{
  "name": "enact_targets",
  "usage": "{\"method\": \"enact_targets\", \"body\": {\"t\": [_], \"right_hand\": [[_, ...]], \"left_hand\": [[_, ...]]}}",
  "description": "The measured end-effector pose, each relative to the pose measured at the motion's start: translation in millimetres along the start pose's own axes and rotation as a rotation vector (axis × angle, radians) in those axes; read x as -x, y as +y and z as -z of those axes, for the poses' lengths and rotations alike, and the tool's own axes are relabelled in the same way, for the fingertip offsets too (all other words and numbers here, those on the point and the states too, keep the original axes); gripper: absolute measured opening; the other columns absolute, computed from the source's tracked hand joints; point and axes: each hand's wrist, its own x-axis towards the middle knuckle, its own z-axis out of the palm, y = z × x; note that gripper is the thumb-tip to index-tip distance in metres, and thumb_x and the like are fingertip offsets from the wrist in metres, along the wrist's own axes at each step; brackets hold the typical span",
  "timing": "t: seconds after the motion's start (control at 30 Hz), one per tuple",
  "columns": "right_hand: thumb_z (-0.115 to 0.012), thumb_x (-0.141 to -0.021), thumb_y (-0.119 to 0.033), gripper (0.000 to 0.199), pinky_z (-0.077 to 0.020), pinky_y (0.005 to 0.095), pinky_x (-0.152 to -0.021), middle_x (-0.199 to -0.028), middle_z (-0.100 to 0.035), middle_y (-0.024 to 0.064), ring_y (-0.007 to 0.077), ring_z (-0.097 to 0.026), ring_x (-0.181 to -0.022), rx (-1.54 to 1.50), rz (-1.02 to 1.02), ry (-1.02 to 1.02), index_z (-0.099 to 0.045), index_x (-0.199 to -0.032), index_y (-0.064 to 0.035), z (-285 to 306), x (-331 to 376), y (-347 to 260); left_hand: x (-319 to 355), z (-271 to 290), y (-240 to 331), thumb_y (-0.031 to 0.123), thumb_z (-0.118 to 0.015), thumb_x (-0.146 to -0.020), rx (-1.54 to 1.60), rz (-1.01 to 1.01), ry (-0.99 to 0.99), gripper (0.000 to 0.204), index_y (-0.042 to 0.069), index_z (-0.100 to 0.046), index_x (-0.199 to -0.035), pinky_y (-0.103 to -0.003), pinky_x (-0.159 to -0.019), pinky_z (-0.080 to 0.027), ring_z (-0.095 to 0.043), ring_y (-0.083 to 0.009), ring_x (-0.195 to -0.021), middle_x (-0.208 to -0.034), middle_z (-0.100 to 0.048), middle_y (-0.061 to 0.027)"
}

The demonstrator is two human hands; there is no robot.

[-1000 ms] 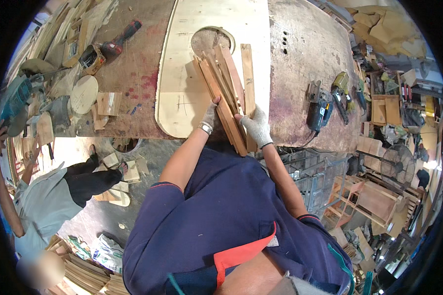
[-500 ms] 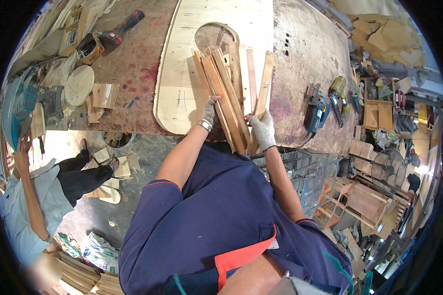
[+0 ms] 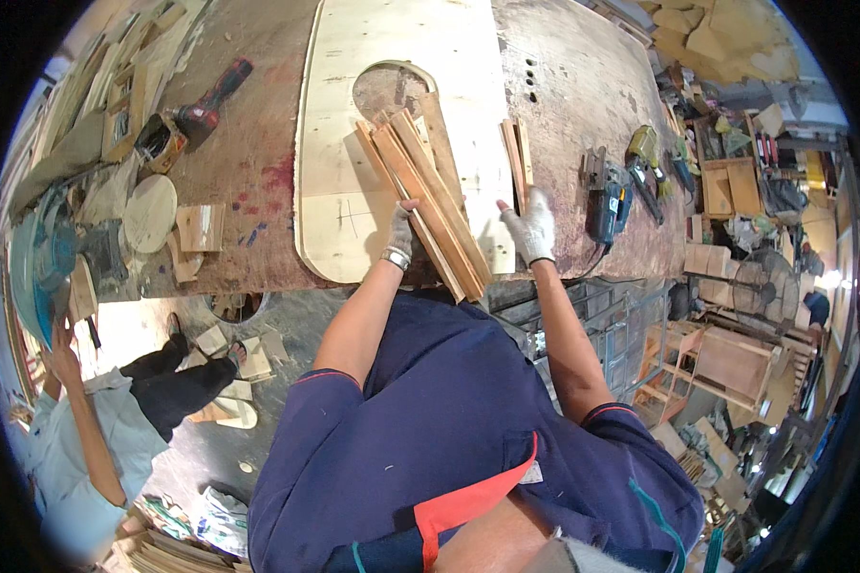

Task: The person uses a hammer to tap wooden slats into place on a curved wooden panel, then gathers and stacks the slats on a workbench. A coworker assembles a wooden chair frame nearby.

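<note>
My left hand (image 3: pixel 403 232), in a pale fingerless-looking glove with a watch at the wrist, is closed around a bundle of narrow wooden strips (image 3: pixel 420 181). The bundle slants over a pale plywood board (image 3: pixel 330 201) with a round cut-out, its lower ends past the bench edge near my waist. Another wooden strip (image 3: pixel 440 143) lies behind it by the cut-out. To the right, my right hand (image 3: pixel 533 229), also gloved, rests at the lower end of a few short-looking strips (image 3: pixel 516 158) along the board's right edge. Its thumb is spread away from them.
The stained workbench (image 3: pixel 583 86) carries a corded blue power tool (image 3: pixel 607 205) and a green-yellow tool (image 3: pixel 643 148) at right. A red-black cordless drill (image 3: pixel 210 103) and wood offcuts (image 3: pixel 201 227) lie at left. A co-worker (image 3: pixel 96 420) is at far left, by a teal machine (image 3: pixel 43 258).
My right hand has moved slightly right, away from the bundle, and its thumb has spread. Strips now lie along the board's right edge. My left hand keeps hold of the bundle.
</note>
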Motion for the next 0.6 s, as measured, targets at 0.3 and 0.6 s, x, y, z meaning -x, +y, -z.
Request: {"method": "enact_targets", "body": {"t": [0.3,0.6], "right_hand": [[-0.066,-0.093,-0.036,0.042,-0.0508,0.0464,-0.084,-0.101,-0.067,0.0259,0.039,-0.065,-0.092,-0.203,-0.055,-0.411,-0.06,-0.108,0.0027,-17,30,-74],[-0.066,-0.09,-0.01,0.029,-0.0505,0.049,-0.083,-0.102,-0.064,0.0235,0.0418,-0.064,-0.092,-0.256,0.013,0.041,-0.054,-0.116,-0.0025,-24,49,-55]], "left_hand": [[-11,35,-1,0.042,-0.078,-0.072,-0.173,-0.102,0.25,0.073,0.001,-0.056,-0.129,-0.049,-0.093,-0.058,-0.068,-0.0361,-0.101,-0.114,-0.067,-0.0185],[19,-28,4,0.041,-0.077,-0.073,-0.209,-0.125,0.071,0.087,0.004,-0.044,-0.144,-0.054,-0.106,-0.047,-0.052,-0.0401,-0.123,-0.137,-0.052,-0.0214]]}}
